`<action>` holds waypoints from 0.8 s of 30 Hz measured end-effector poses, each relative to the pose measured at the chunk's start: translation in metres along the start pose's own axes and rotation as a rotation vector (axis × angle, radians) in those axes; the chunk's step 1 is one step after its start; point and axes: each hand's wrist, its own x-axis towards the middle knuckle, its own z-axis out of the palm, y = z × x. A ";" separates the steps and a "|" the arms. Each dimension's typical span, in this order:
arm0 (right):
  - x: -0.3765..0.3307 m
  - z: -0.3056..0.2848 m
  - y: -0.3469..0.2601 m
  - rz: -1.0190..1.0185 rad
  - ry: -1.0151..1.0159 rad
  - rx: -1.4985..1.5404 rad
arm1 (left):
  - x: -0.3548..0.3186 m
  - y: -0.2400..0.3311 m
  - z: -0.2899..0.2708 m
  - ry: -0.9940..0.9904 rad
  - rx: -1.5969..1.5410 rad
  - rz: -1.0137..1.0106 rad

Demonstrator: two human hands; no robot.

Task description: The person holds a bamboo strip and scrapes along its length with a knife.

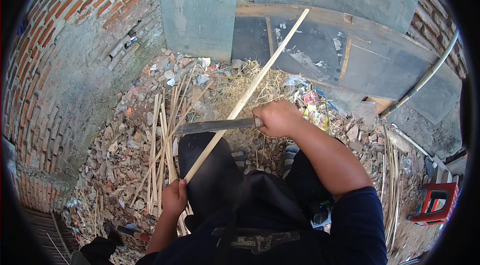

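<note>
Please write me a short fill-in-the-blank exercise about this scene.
1. The knife in the right hand points toward the picture's ____ edge.
2. The left hand grips the long pale strip near its ____ end in the picture, not its upper one.
3. The plastic stool at the far right is ____ in colour.

Missing words: left; lower; red

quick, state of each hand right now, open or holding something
Left hand: closed, holding the bamboo strip near its lower end.
Right hand: closed, holding the machete.
</note>
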 end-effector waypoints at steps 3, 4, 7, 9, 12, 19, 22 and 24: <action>0.001 0.003 0.022 0.044 0.061 0.109 | -0.005 -0.004 0.007 0.049 0.058 0.007; 0.002 0.001 0.029 0.079 0.125 0.151 | -0.004 -0.005 0.008 0.064 0.081 0.010; -0.002 0.004 0.038 0.072 0.132 0.128 | -0.002 0.002 -0.002 -0.006 0.085 -0.002; -0.003 0.009 0.036 0.038 0.166 0.130 | 0.002 0.006 -0.014 -0.106 0.048 -0.046; -0.002 0.005 0.031 0.043 0.139 0.046 | 0.013 0.005 -0.027 -0.286 0.079 -0.098; -0.004 -0.001 0.022 0.028 0.081 0.058 | 0.007 0.000 -0.031 -0.387 -0.253 -0.196; -0.005 0.000 0.023 0.048 0.064 0.066 | 0.005 -0.009 -0.029 -0.426 -0.208 -0.197; -0.005 -0.004 0.023 0.041 0.040 0.068 | 0.003 -0.002 -0.033 -0.439 -0.260 -0.217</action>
